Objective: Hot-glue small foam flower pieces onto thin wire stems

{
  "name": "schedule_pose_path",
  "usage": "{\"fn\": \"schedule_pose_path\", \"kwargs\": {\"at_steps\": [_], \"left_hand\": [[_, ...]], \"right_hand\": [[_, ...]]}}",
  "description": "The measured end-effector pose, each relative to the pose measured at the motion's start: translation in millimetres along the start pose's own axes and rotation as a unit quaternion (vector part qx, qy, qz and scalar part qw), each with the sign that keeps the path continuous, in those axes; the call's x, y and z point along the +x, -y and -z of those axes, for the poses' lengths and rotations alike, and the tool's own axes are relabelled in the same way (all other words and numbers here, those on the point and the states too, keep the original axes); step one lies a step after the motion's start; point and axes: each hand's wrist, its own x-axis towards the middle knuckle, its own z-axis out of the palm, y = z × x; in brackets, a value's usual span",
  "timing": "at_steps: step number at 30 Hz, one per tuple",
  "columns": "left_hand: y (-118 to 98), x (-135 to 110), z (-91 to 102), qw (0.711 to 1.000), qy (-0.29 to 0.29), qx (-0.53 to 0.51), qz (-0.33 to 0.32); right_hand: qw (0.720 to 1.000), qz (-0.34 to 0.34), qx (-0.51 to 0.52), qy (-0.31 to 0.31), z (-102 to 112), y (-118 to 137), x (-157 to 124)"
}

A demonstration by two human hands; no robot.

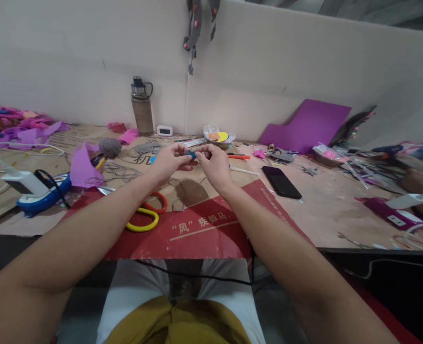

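Both my arms reach out over the table. My left hand (171, 161) and my right hand (214, 165) meet above the cardboard, fingers pinched together on a small blue piece (192, 155) held between them. What the piece is I cannot make out. Grey thread (120, 170) lies loose on the cardboard just left of my hands, near a grey yarn ball (110, 147). Scissors with yellow and orange handles (145, 217) rest under my left forearm.
A black phone (281, 182) lies right of my hands. A water bottle (141, 107) and small white clock (164, 130) stand by the back wall. Purple felt scraps (82, 167), a blue power strip (42, 197), a purple sheet (306, 125) and craft clutter surround the work area.
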Motion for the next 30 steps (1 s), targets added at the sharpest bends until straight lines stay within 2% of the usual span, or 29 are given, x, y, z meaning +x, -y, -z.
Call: {"fn": "schedule_pose_path", "kwargs": {"at_steps": [8, 12, 17, 23, 30], "left_hand": [[-7.9, -3.7, -1.9, 0.998, 0.012, 0.051, 0.029], [-10.1, -4.2, -2.8, 0.997, 0.003, 0.065, 0.049], [-7.4, -3.1, -0.4, 0.995, -0.014, 0.088, 0.033], [-10.6, -5.9, -1.7, 0.994, -0.022, 0.100, 0.032], [-7.9, -5.0, -2.5, 0.992, -0.033, 0.123, -0.007]], "right_hand": [[0.997, -0.060, 0.054, 0.016, 0.7, -1.3, 3.0], [0.999, -0.031, 0.031, 0.014, 2.3, 2.3, 0.1], [0.999, 0.021, -0.024, 0.012, 1.7, 6.0, -2.2], [0.999, 0.031, -0.035, 0.016, 0.7, 8.2, -3.2], [0.999, 0.010, -0.003, 0.032, -2.3, 8.4, -5.1]]}}
